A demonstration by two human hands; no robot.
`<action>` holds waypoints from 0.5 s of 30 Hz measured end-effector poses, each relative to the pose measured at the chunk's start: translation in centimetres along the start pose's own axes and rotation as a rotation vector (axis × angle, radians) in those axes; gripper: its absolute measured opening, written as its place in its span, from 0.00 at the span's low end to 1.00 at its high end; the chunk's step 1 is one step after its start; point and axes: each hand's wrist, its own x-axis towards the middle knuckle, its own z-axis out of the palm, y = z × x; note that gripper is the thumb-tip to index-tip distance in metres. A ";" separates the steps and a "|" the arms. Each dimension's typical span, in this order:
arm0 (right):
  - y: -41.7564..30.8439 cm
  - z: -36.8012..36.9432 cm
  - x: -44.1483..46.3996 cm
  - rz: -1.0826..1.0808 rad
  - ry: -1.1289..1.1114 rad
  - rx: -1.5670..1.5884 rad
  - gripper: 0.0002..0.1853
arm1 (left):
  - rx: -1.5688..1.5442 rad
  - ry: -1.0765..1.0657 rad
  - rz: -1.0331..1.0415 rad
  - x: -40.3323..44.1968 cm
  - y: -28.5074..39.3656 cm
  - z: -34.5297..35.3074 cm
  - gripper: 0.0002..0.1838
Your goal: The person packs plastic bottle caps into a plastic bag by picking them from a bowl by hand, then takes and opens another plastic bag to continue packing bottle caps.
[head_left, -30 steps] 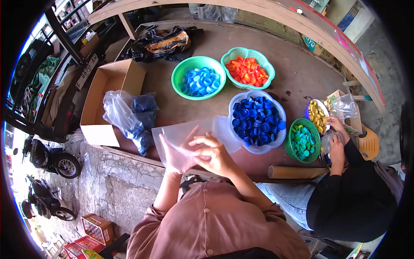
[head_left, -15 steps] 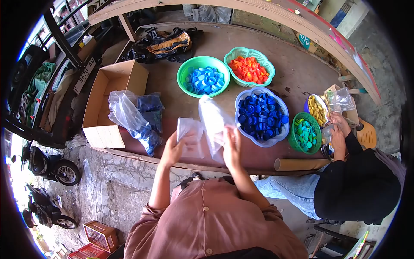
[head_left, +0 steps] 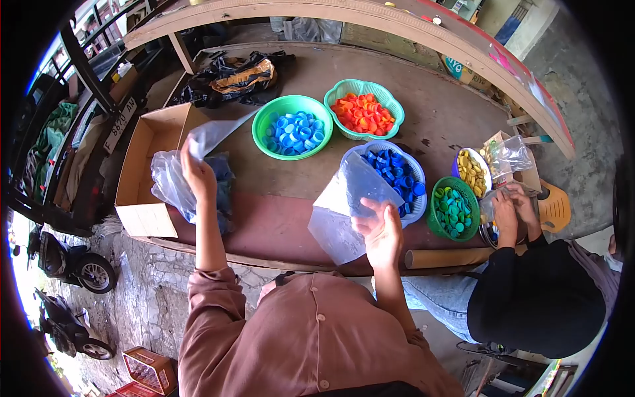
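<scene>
My left hand (head_left: 199, 177) is raised over the left of the table, closed on a thin clear plastic bag (head_left: 221, 134) that stretches out toward the light-blue caps. In front of me, my right hand (head_left: 382, 233) holds another clear plastic bag (head_left: 340, 228), its fingers partly curled at the bag's edge. This bag hangs flat and partly covers the basin of dark-blue bottle caps (head_left: 395, 173). Just below my left hand lies a plastic bag with blue contents (head_left: 173, 175), beside an open cardboard box (head_left: 147, 220).
Light-blue caps fill a green basin (head_left: 260, 147); orange caps fill a mint basket (head_left: 393, 99). Green caps sit in a green basket (head_left: 436, 221), near a bowl of yellow caps (head_left: 471, 173). A co-worker's hands (head_left: 508, 210) work at right. A cardboard tube (head_left: 436, 258) lies along the front edge.
My hands have moved apart: the left went up and left with one bag, the right slightly right with the other. The view has shifted slightly.
</scene>
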 end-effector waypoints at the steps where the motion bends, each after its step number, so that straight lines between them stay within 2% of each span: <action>1: -0.1 -0.3 0.2 0.025 -0.021 0.034 0.11 | 0.035 -0.090 0.058 -0.6 -0.2 0.7 0.28; 3: -0.2 -0.2 0.8 0.035 -0.038 0.072 0.11 | 0.095 -0.353 0.132 -2.9 -1.7 2.1 0.28; 5: -0.4 -0.4 1.4 0.043 -0.111 0.128 0.10 | 0.245 -0.648 0.004 -7.5 -4.0 3.8 0.28; 6: -0.5 -0.2 1.7 0.039 -0.110 0.129 0.10 | 0.323 -0.917 0.028 -9.6 -5.7 4.1 0.32; 8: -0.5 0.5 2.1 -0.013 -0.072 -0.024 0.10 | 0.470 -1.246 0.013 -11.6 -4.3 3.9 0.48; 10: 0.0 1.4 2.3 -0.111 -0.023 -0.180 0.08 | 0.419 -0.997 0.056 -12.7 -2.5 3.6 0.42; 12: 1.2 1.4 2.6 -0.284 -0.124 -0.500 0.09 | -0.146 -0.918 -0.318 -10.4 4.3 2.7 0.29; 14: 2.5 0.9 3.1 -0.598 -0.258 -0.879 0.08 | -0.853 -1.080 -1.060 -8.3 10.7 0.4 0.19; 15: 2.6 1.2 2.9 -0.636 -0.344 -1.022 0.09 | -1.019 -1.069 -1.157 -8.1 12.8 -0.5 0.18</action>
